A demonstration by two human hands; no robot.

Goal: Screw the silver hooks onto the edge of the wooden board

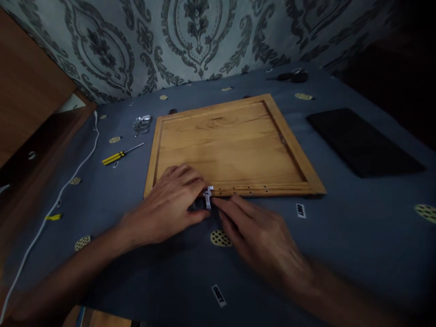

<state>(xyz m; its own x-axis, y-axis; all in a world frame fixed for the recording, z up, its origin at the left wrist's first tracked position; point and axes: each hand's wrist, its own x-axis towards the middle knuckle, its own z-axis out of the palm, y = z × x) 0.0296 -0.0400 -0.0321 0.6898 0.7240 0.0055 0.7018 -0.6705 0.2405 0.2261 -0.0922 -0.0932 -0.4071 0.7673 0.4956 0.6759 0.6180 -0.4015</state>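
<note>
A small silver metal fitting stands at the near edge of a framed wooden panel. My left hand pinches it between thumb and fingers, partly covering it. From the other side, the fingertips of my right hand come close together beside the fitting. They seem to touch it, and whatever they may hold is hidden. Several small dark holes run along the panel's near rail, right of the fitting. The panel lies flat with its recessed face up.
Left of the panel lie a yellow-handled screwdriver and a cluster of metal hardware. A white cable runs down the left side. At right is a flat black slab; a black-handled tool lies behind, near the patterned wall.
</note>
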